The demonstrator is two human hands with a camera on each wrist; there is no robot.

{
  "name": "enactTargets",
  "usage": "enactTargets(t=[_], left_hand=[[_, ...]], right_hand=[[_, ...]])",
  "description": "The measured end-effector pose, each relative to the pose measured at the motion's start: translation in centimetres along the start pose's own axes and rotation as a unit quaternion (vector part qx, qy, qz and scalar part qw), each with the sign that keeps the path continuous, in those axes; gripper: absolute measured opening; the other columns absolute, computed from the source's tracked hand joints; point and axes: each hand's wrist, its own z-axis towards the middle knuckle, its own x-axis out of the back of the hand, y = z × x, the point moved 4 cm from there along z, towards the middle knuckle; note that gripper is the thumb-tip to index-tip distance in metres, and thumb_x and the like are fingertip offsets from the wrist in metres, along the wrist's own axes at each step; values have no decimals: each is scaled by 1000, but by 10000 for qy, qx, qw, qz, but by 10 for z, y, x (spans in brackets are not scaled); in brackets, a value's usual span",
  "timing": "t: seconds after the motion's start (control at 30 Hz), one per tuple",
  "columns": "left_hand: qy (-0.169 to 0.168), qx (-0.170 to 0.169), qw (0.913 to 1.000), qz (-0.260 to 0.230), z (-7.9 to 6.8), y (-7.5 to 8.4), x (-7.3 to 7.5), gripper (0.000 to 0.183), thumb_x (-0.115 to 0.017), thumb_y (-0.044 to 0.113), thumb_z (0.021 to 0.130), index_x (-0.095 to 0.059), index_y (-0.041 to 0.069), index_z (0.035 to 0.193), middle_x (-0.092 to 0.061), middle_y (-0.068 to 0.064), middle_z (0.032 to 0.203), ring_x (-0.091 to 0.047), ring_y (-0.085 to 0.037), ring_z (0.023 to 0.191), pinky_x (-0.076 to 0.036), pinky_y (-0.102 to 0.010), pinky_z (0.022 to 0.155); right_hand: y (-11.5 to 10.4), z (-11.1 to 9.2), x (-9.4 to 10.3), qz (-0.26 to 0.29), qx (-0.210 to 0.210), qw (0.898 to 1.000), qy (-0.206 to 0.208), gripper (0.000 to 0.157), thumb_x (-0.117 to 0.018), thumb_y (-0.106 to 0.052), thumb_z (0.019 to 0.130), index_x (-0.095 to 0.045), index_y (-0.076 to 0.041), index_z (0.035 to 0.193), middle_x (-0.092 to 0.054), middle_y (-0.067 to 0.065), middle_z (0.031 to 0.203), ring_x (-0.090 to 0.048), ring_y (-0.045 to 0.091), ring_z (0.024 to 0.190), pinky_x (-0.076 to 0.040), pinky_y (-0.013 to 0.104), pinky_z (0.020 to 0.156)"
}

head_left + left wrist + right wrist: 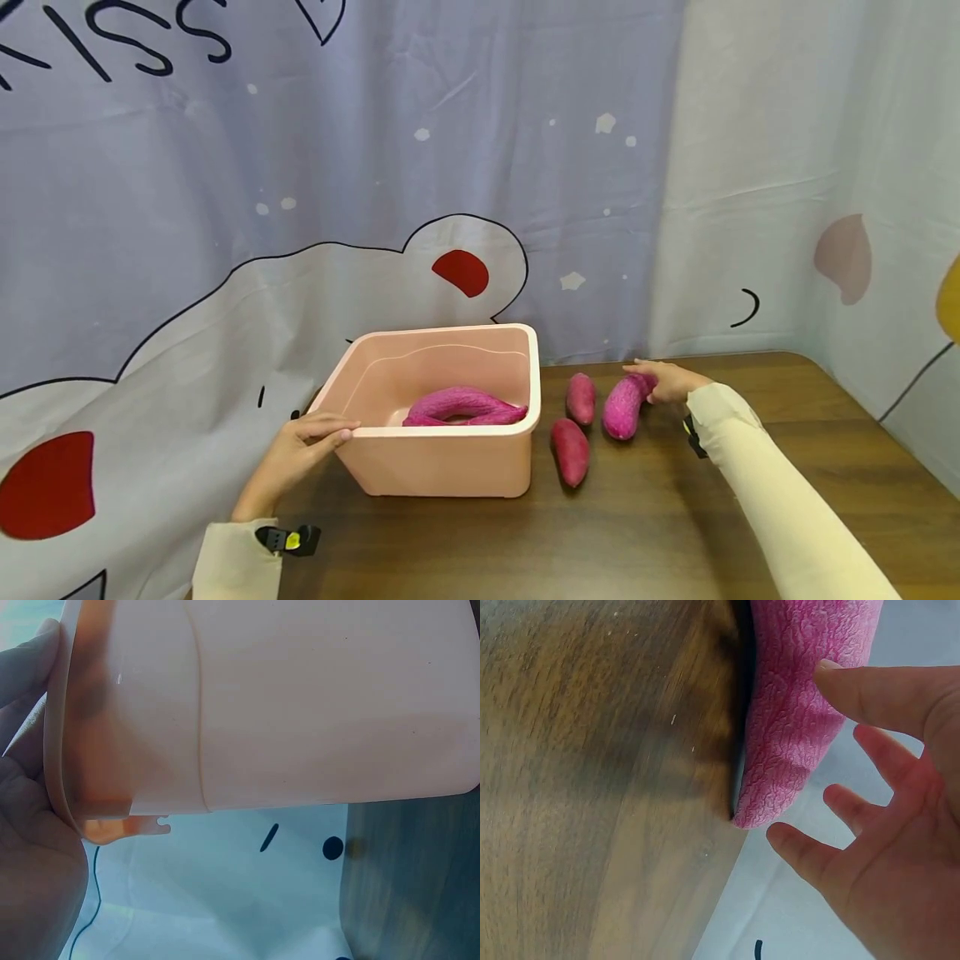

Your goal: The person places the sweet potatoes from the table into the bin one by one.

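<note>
My left hand (303,450) grips the near left corner of a pink plastic tub (442,467), with fingers laid over its rim. In the left wrist view, the fingers curl round the edge of the tub (300,705). A long, curved purple sweet potato (457,402) lies inside, partly hidden by the near wall. To the right of the tub, my right hand (672,382) is spread beside a magenta, wrinkled sweet potato (622,408). The right wrist view shows the thumb overlapping this sweet potato (802,705), with the other fingers apart and loosely bent.
Two smaller red sweet potatoes (571,452) lie between the tub and the wrinkled one, one behind the other. All stand on a brown wooden table (630,533). A printed curtain (585,208) hangs along the table's back edge and its sides.
</note>
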Motion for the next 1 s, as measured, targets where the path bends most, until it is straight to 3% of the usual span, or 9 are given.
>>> enactTargets(t=[0.23, 0.37, 0.53, 0.77, 1.0], left_hand=[[-91, -20, 9999, -106, -1, -3, -6, 18, -70, 0, 84, -76, 7, 100, -73, -7, 99, -60, 5, 97, -46, -8, 83], [-72, -45, 9998, -181, -1, -5, -6, 17, -70, -1, 84, -76, 3, 99, -73, -7, 98, -60, 4, 97, -46, -8, 84], [-84, -60, 9998, -161, -1, -5, -4, 17, -70, -1, 84, -75, 1, 100, -73, -6, 99, -60, 6, 97, -45, -8, 83], [-13, -112, 9998, -137, 0, -2, 1, 17, -69, -3, 83, -75, -1, 99, -73, -13, 99, -59, 7, 97, -45, -8, 83], [-26, 1, 10000, -87, -1, -2, 2, 17, -70, -1, 84, -76, 4, 100, -73, -11, 100, -59, 8, 97, -45, -8, 83]], right_hand=[[5, -10, -2, -292, -59, 9995, -86, 62, -68, 9, 70, -50, 10, 129, -46, 37, 128, -47, 55, 115, -45, 58, 93], [2, -13, 0, -326, -185, 9992, -132, 56, -72, 2, 73, -56, 7, 126, -49, 36, 119, -49, 55, 108, -45, 60, 90], [4, -13, 1, -239, -403, 9986, -237, 53, -75, -7, 78, -57, 4, 126, -48, 35, 119, -47, 55, 111, -42, 62, 93], [6, -12, 3, -121, 15, 9997, -203, 51, -77, -12, 78, -58, 10, 120, -56, 28, 110, -51, 43, 106, -43, 55, 93], [11, -16, -1, -55, -95, 9993, -355, 49, -77, -20, 79, -61, 6, 118, -59, 28, 112, -53, 46, 108, -44, 57, 92]])
